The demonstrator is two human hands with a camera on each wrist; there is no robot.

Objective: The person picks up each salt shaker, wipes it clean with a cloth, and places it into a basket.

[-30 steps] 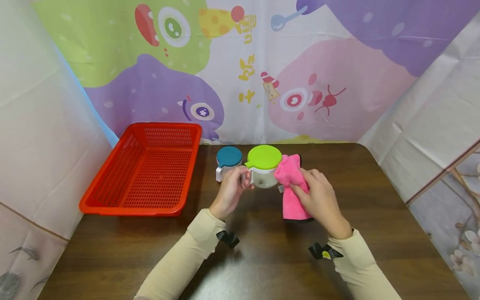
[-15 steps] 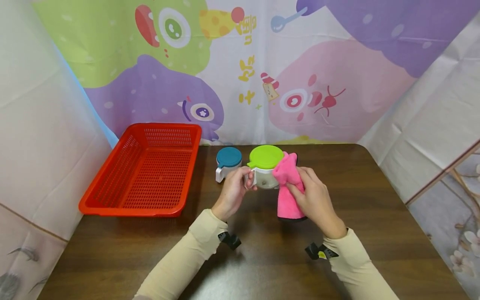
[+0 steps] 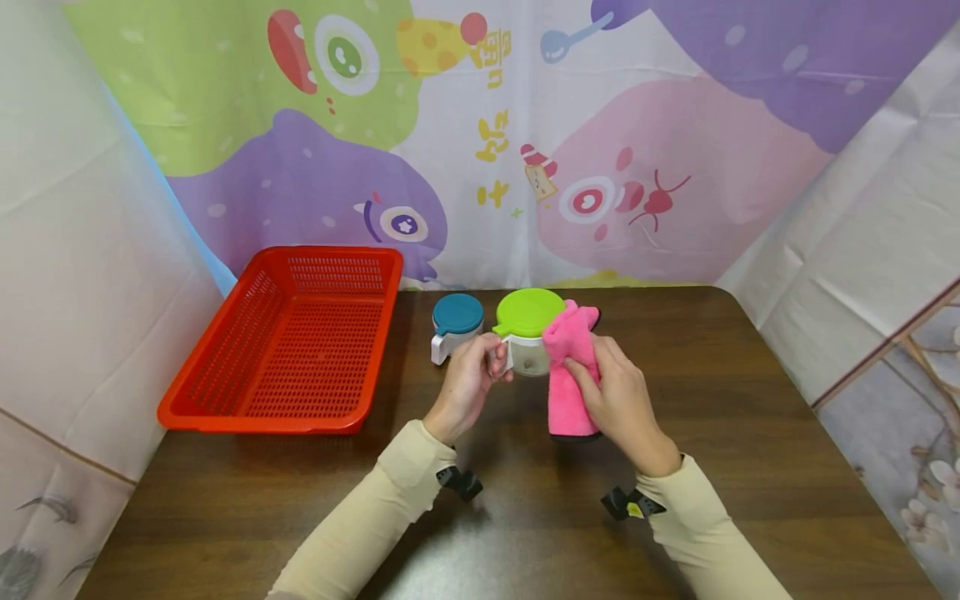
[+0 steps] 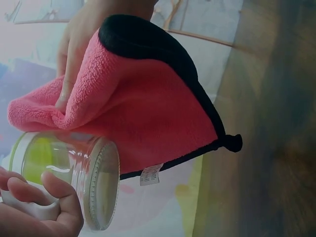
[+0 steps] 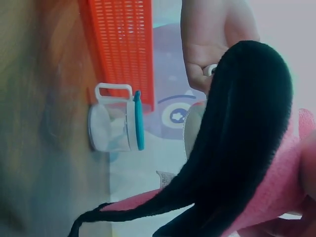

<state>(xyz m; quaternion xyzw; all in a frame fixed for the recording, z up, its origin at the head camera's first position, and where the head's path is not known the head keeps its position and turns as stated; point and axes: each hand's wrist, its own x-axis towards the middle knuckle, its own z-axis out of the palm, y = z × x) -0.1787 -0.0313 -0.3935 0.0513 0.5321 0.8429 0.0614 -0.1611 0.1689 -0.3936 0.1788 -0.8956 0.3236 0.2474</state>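
A clear glass jar with a lime-green lid and a white handle is held up over the table. My left hand grips it by the handle, fingers curled through. A pink cloth with black edging is bunched in my right hand, which presses it against the jar's right side. In the left wrist view the cloth hangs past the jar's base, with a small white tag on its edge. Folds of cloth hide most of the jar in the right wrist view.
A second clear jar with a teal lid and white handle stands on the brown table, left of the held one. Farther left sits a red perforated plastic basket. A cartoon-printed curtain hangs behind the table.
My right hand has moved left with the cloth, which now overlaps more of the jar's right side. The held jar has shifted only slightly.
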